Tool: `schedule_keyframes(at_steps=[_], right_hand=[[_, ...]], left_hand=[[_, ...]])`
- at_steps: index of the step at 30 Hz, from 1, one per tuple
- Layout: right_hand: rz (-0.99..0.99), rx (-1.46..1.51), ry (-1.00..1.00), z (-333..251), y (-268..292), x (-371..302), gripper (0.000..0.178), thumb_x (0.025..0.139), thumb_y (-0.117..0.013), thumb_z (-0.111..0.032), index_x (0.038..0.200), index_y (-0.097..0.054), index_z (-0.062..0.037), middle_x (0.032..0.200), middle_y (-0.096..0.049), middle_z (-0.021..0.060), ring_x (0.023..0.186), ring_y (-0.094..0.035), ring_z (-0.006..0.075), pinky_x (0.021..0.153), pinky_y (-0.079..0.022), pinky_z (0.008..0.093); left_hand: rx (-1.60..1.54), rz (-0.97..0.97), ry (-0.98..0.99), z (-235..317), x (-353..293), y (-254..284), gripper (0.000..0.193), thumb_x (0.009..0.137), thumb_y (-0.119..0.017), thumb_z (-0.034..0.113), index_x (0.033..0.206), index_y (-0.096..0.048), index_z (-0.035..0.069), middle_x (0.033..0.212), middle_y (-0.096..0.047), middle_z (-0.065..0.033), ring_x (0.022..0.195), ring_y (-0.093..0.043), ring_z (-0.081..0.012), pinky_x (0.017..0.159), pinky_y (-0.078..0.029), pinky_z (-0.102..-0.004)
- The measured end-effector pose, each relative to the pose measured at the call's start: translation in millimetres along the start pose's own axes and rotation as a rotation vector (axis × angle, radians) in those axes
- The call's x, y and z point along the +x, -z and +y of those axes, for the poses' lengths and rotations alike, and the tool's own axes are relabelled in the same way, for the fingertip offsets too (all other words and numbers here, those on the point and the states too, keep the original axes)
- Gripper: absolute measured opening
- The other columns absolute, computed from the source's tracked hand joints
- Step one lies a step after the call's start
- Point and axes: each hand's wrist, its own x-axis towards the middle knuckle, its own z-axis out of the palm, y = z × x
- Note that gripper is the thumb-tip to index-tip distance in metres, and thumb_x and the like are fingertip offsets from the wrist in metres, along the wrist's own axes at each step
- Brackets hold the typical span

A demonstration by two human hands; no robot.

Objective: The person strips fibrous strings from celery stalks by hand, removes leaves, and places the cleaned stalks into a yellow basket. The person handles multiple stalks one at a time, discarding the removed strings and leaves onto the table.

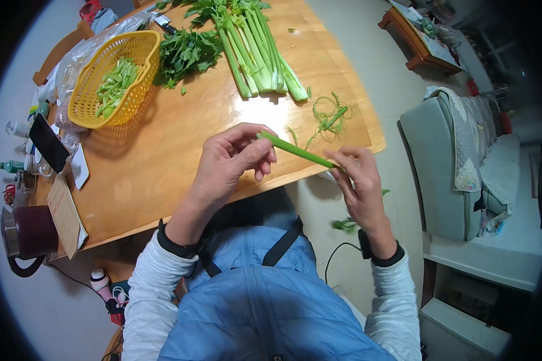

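Note:
A green celery stalk (298,150) is held slantwise between my hands, above the near edge of the wooden table. Its upper left end is pinched between the thumb and fingers of my left hand (235,155). The fingers of my right hand (360,186) close on its lower right end. Beyond them lies a bunch of trimmed celery stalks (256,57), cut ends toward me. Thin peeled celery strings (331,115) are heaped at its right. Farther left, a yellow plastic basket (144,60) holds cut celery pieces (117,84).
Celery leaves (190,54) lie between basket and bunch. A phone (48,143) stands at the table's left, near a clipboard (66,213) and a dark red kettle (35,231). Leaf scraps (344,225) lie on the floor. A covered sofa (439,168) stands to the right.

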Motion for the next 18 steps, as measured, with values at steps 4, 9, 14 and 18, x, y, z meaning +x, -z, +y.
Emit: schedule_keyframes(at_steps=[4,9,14,18], right_hand=[[0.075,0.535,0.056,-47,3,-22,0.036,0.094,-0.059,-0.023,0.124,-0.058,-0.0037,0.105,-0.056,0.0103,0.081,-0.054,0.0171,0.073,-0.045,0.0287],[0.099,1.913,-0.494,-53,-50,-24,0.046,0.098,-0.05,-0.035,0.132,-0.04,-0.0061,0.093,-0.056,0.0066,0.068,-0.05,0.0102,0.06,-0.041,0.0239],[0.275,1.845,-0.397,-51,-56,-19,0.031,0.099,-0.048,-0.034,0.115,-0.05,-0.0076,0.087,-0.058,0.0069,0.068,-0.052,0.0126,0.063,-0.042,0.0264],[0.265,1.85,-0.415,-59,-55,-13,0.03,0.099,-0.049,-0.034,0.111,-0.051,-0.0062,0.086,-0.058,0.0063,0.068,-0.052,0.0127,0.064,-0.042,0.0267]], left_hand=[[-0.177,0.177,-0.131,-10,-2,-7,0.022,0.094,-0.06,0.011,0.111,-0.06,-0.003,0.082,-0.064,-0.0093,0.066,-0.061,-0.0125,0.057,-0.051,-0.0242],[-0.277,0.024,-0.121,-22,-9,-22,0.024,0.094,-0.061,0.015,0.112,-0.06,-0.002,0.09,-0.062,-0.0079,0.071,-0.058,-0.0119,0.059,-0.05,-0.0248],[-0.548,0.011,-0.122,-28,-16,-27,0.027,0.095,-0.058,0.02,0.114,-0.059,0.001,0.1,-0.062,-0.0104,0.073,-0.058,-0.0101,0.057,-0.049,-0.0207],[-0.77,-0.012,-0.077,-27,-16,-25,0.028,0.096,-0.057,0.022,0.115,-0.059,0.002,0.107,-0.063,-0.0135,0.074,-0.058,-0.0083,0.058,-0.048,-0.0171]])
